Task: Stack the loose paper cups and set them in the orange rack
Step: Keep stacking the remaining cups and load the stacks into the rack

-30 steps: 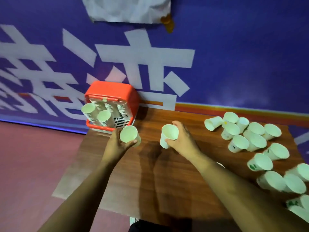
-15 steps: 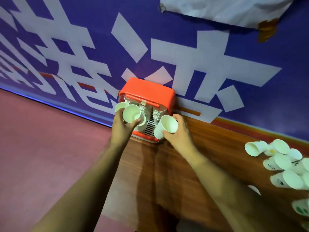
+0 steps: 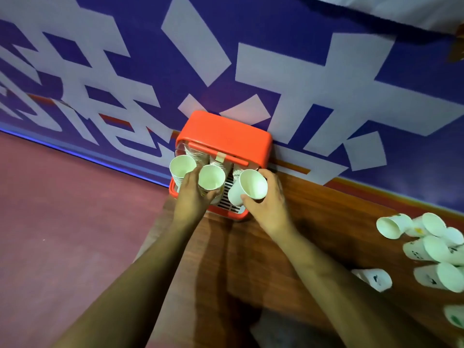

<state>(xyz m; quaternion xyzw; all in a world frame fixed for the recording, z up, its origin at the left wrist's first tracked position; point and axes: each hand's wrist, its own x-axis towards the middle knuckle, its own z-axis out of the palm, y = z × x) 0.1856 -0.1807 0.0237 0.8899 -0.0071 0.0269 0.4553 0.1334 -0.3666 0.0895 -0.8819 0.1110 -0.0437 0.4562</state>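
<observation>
both hands [image 3: 193,194] holding cups [image 3: 211,177] at rack [image 3: 226,136]

A dark wood-grain table [image 3: 313,222] stands against a blue wall banner [image 3: 301,33] with large white characters and an orange stripe low down, a reddish floor [image 3: 62,234] spreads left, white sheeting [image 3: 401,8] hangs top right

A boxy orange plastic rack [image 3: 226,136] holds tilted stacks of white paper cups [image 3: 182,167]; more loose white paper cups [image 3: 426,247] lie scattered well apart, on the right.
</observation>
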